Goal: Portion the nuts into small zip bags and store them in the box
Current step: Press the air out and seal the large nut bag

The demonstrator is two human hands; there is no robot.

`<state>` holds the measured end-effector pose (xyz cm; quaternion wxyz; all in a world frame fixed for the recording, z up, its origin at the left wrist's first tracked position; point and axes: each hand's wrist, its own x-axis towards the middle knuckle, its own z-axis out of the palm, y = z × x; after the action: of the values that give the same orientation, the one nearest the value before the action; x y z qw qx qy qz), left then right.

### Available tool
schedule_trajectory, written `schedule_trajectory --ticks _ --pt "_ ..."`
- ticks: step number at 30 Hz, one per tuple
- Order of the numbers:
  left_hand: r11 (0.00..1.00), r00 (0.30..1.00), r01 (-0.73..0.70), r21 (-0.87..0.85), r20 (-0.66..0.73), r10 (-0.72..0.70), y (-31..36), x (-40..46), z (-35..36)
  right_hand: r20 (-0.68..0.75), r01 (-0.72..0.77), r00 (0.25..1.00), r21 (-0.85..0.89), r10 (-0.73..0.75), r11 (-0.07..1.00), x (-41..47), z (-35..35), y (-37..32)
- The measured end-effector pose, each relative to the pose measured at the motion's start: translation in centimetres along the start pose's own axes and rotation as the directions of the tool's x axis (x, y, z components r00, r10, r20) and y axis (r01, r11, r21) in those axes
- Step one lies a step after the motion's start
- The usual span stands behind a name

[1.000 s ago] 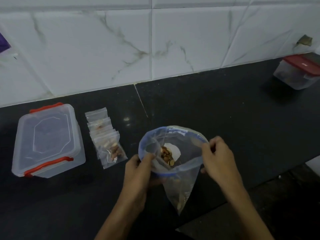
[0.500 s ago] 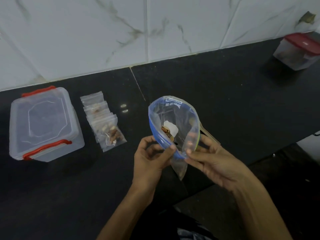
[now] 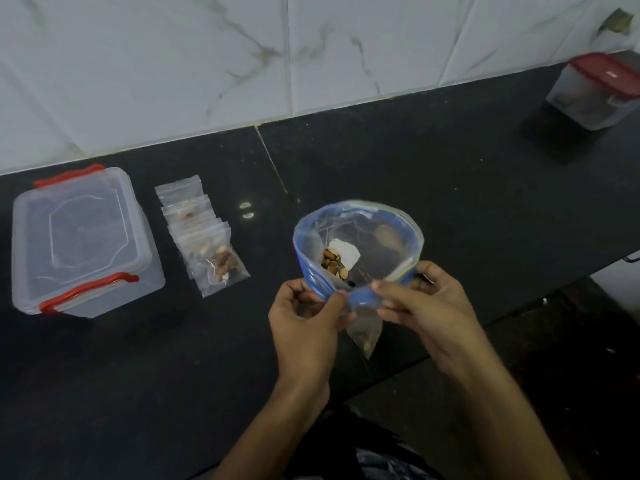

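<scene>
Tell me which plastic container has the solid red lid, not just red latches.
The small container at the far right of the counter, by the wall. The bigger box at the left has a clear lid with only red clip handles.

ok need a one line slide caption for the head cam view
Both hands, left hand and right hand, hold the large zip bag of nuts open beside filled small bags and the closed box.
</scene>
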<state>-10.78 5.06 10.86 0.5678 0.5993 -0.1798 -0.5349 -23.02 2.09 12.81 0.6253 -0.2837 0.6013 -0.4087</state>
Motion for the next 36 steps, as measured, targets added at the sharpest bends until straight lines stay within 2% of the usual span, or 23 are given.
schedule_trajectory --ticks 2,4,5,8,10,12,15,17,19,21,23,24,26,28,29,31,32,33,34,35,36 --pt "0.992 0.997 -0.053 0.111 -0.052 0.060 -0.2 -0.1 0.4 -0.128 0.049 0.989 -0.183 -0.074 0.982 0.1 0.8 0.9" --pt "0.979 0.992 -0.106 0.177 -0.044 0.115 -0.1 -0.1 0.6 -0.128 0.116 0.976 -0.376 -0.175 0.919 0.2 1.2 1.5" --pt "0.974 0.992 -0.120 0.192 -0.023 0.126 0.1 0.0 0.6 -0.096 0.144 0.975 -0.420 -0.201 0.896 0.2 1.3 1.6" --pt "0.985 0.993 -0.110 0.131 0.062 0.102 0.9 0.3 0.1 -0.013 0.134 0.990 -0.295 -0.144 0.946 0.5 0.5 0.5" --pt "0.998 0.992 -0.041 0.054 0.124 0.034 1.5 0.6 -0.1 -0.027 0.116 0.992 -0.233 -0.126 0.966 0.8 -0.2 -0.5" --pt "0.999 0.984 0.021 0.044 0.175 -0.028 1.9 0.8 -0.1 -0.040 0.127 0.989 -0.249 -0.142 0.960 1.5 -0.8 -0.7" --pt "0.998 0.979 0.062 0.018 0.194 -0.064 2.5 1.3 -0.1 0.013 0.080 0.997 -0.182 -0.079 0.980 1.9 -1.2 -1.4" --pt "0.997 0.985 0.071 0.015 0.155 -0.072 2.9 1.8 -0.3 0.034 0.066 0.998 -0.208 -0.060 0.976 2.3 -1.6 -1.6" --pt "0.994 0.995 -0.008 0.108 0.096 -0.003 3.0 2.5 -0.4 0.032 0.126 0.992 -0.305 -0.122 0.944 2.4 -1.6 -1.7" --pt "0.963 0.990 -0.127 0.237 0.098 0.106 2.7 2.6 -0.4 0.106 0.186 0.982 -0.370 -0.158 0.910 2.6 -1.4 -1.6" --pt "0.913 0.973 -0.217 0.345 0.153 0.173 2.7 2.4 -0.4 0.236 0.154 0.969 -0.376 -0.066 0.914 2.7 -1.4 -1.9" --pt "0.911 0.969 -0.218 0.350 0.186 0.161 2.9 2.3 -0.4 0.298 0.080 0.954 -0.333 0.024 0.940 2.9 -1.6 -2.2" --pt "0.974 0.964 -0.096 0.205 0.262 0.040 3.4 2.6 -0.5 0.332 -0.102 0.927 -0.218 0.172 0.971 3.7 -2.1 -2.9" --pt "0.993 0.923 0.115 0.016 0.369 -0.113 4.1 3.0 -0.5 0.288 -0.166 0.935 -0.162 0.208 0.973 4.3 -2.4 -3.3" --pt "0.985 0.904 0.172 -0.014 0.399 -0.152 4.3 3.3 -0.5 0.268 -0.161 0.943 -0.153 0.198 0.975 4.5 -2.4 -3.5" --pt "0.982 0.911 0.188 -0.012 0.376 -0.170 4.5 4.0 -0.4 0.240 -0.098 0.962 -0.135 0.129 0.986 4.7 -1.8 -3.2" --pt "0.989 0.938 0.150 0.002 0.314 -0.143 4.4 4.3 -0.5 0.194 -0.004 0.980 -0.175 0.038 0.984 5.1 -1.9 -2.7" --pt "0.995 0.970 0.077 0.060 0.228 -0.089 4.4 4.6 -0.6 0.125 0.130 0.987 -0.290 -0.097 0.948 5.4 -1.9 -2.6" --pt "0.987 0.990 -0.024 0.161 0.142 0.001 4.4 5.0 -0.7 0.074 0.252 0.967 -0.427 -0.245 0.868 5.6 -1.9 -2.6" --pt "0.956 0.990 -0.123 0.265 0.096 0.100 4.4 5.2 -1.0 0.061 0.321 0.939 -0.513 -0.339 0.796 5.7 -2.0 -2.7" --pt "0.918 0.980 -0.197 0.344 0.095 0.174 4.5 5.4 -1.1 0.069 0.347 0.926 -0.539 -0.371 0.767 5.9 -2.2 -2.8"
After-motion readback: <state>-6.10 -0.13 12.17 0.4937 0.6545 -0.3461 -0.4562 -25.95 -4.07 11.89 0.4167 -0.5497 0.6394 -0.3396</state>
